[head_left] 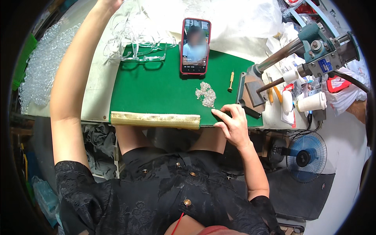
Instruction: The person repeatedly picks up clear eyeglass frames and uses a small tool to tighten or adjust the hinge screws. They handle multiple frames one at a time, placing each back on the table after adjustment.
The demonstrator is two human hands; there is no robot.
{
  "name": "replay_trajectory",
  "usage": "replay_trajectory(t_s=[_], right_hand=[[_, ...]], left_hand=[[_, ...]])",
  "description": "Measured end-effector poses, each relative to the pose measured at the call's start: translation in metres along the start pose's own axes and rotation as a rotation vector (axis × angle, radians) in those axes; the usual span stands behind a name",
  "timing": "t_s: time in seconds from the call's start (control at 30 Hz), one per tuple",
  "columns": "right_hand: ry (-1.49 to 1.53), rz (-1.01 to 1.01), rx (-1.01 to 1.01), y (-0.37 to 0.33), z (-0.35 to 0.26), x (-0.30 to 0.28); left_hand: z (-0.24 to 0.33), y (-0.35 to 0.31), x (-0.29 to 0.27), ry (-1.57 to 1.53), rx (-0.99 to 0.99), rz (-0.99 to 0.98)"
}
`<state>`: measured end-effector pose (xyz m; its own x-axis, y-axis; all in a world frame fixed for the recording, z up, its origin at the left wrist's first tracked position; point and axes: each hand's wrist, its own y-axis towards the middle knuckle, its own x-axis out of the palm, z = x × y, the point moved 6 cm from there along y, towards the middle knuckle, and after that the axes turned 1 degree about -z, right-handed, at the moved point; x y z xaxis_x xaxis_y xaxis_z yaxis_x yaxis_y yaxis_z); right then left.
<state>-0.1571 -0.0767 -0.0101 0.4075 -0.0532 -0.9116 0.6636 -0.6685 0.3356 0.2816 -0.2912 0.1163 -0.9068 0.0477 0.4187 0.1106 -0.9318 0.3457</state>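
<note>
My right hand [236, 126] rests at the front of the green mat [152, 88], palm down, fingers apart and the index finger stretched out. Its fingertip is at the near edge of a pile of tiny silvery metal pieces [206, 95]; I see nothing held in it. My left arm reaches far forward, and only part of my left hand [111, 3] shows at the top edge, its fingers cut off. Nearest that arm lie several clear eyeglass frames [145, 58], overlapping at the mat's far left. A small yellow-handled screwdriver [231, 81] lies right of the pile.
A phone in a red case [195, 47] stands at the mat's far side. A gold textured strip [154, 120] runs along the front edge. At right are a bench press [313, 49], a white cup [312, 102] and a fan [303, 157]. Clear frames [47, 64] heap at far left.
</note>
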Motion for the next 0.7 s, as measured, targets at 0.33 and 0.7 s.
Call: replay_trajectory(t_s=[0.33,0.7], right_hand=[[0.134,0.098,0.082,0.008,0.003,0.001],[0.185,0.186,0.112,0.007,0.002,0.004]], left_hand=[[-0.026,-0.017,0.065,1.031,-0.284,-0.316],[0.013,-0.112,0.030,1.899,0.212,0.047]])
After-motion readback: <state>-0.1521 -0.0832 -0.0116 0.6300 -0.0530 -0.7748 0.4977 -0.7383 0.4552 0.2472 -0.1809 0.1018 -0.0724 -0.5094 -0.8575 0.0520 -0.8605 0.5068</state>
